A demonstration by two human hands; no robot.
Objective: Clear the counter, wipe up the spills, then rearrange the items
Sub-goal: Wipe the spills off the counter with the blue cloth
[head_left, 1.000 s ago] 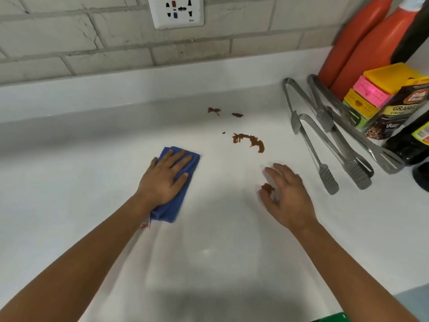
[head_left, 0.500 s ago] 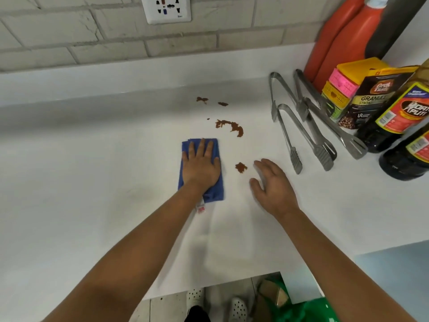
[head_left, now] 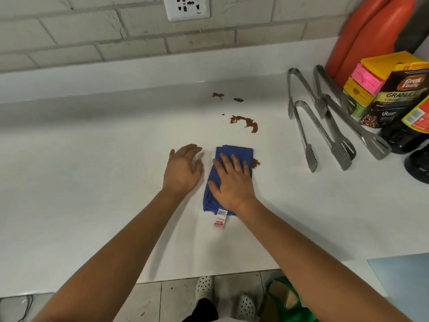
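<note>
A: Pressing flat on the blue cloth (head_left: 228, 156), the right hand (head_left: 232, 184) has straight fingers; the cloth lies mid-counter (head_left: 92, 182), touching a brown spill (head_left: 256, 162) at its right edge.

B: Left hand (head_left: 183, 169)?

A: Released, resting just left of the cloth. More spills (head_left: 245, 122) lie farther back; tongs (head_left: 325, 126) lie right.

Pale grey brick-tile wall (head_left: 139, 31) running behind white counter's back edge (head_left: 116, 73), white socket plate (head_left: 186, 6) sitting on it; grey tiled floor (head_left: 171, 298) showing below front edge.
</note>
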